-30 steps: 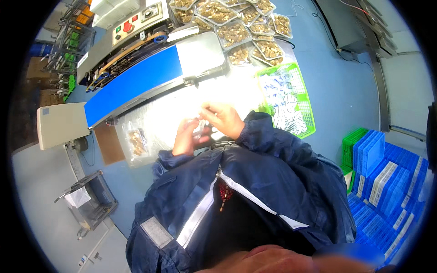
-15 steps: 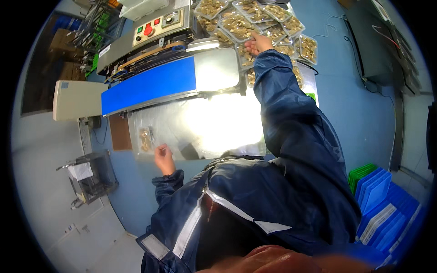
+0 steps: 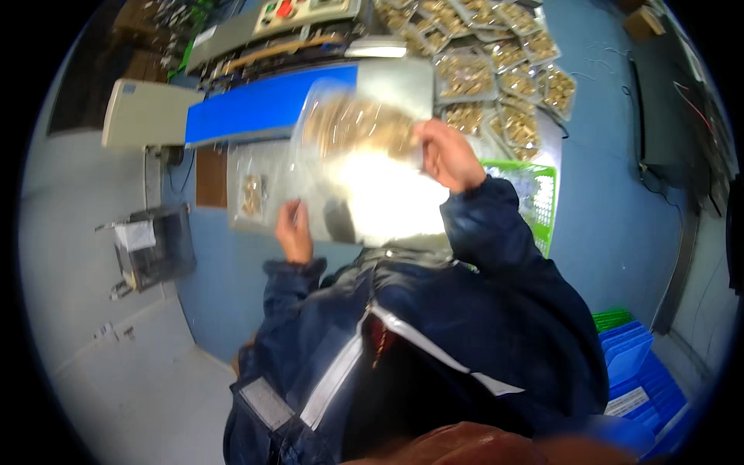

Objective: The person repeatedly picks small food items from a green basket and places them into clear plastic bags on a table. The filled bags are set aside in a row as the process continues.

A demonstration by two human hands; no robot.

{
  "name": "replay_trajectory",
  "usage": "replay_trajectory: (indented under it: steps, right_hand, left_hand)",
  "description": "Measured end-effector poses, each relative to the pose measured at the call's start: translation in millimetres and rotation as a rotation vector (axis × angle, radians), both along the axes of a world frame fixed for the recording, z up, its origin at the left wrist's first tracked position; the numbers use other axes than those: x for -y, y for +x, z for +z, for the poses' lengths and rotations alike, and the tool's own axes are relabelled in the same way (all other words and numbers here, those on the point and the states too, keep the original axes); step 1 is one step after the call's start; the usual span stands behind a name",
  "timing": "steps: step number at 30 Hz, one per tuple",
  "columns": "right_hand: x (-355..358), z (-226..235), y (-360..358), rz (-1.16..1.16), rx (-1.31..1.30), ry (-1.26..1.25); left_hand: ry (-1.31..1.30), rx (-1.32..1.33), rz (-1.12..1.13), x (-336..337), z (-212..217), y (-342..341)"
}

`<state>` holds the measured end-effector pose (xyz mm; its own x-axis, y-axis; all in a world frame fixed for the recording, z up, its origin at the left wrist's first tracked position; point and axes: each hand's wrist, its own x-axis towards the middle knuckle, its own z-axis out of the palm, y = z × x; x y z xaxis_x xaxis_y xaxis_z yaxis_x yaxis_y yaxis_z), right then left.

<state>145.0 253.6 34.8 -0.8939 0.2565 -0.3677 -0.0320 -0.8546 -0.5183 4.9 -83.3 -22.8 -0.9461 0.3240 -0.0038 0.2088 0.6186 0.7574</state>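
My right hand grips the edge of a clear plastic bag filled with small tan pieces and holds it raised over the bright work surface. The bag is blurred from motion. Near the table's front edge my left hand rests on the surface with curled fingers, beside a small dark object. Whether it holds anything is hard to see. Left of it lies a flat clear bag with a few tan pieces inside.
A sealing machine with a blue conveyor belt and a control panel runs along the back. Several filled bags lie at the back right. A green basket stands on the right, blue crates at the lower right, a small trolley on the left.
My right hand has come back from the pile of filled bags at the back, bringing one bag toward me over the table. My left hand stayed near the front edge.
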Motion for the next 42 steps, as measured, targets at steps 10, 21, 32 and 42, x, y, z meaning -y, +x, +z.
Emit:
replay_trajectory:
  steps: [10, 21, 32, 42]
  right_hand:
    - [103.3, -52.6, 68.5, 0.096, 0.257, -0.135]
    - [211.0, -91.3, 54.9, 0.082, 0.511, 0.558]
    - [251.1, -72.3, -3.9, 0.029, 0.473, 0.472]
    - [229.4, -16.5, 72.6, -0.016, 0.426, 0.803]
  left_hand:
    - [0.07, -0.063, -0.201, -38.0, -0.1, 3.1]
    - [-0.301, 0.076, -0.544, 9.9, -48.8, 16.6]
    - [0.306, -0.259, -0.971, 17.1, 7.6, 26.9]
    - [0.491, 0.011, -0.638, 15.7, 38.8, -4.5]
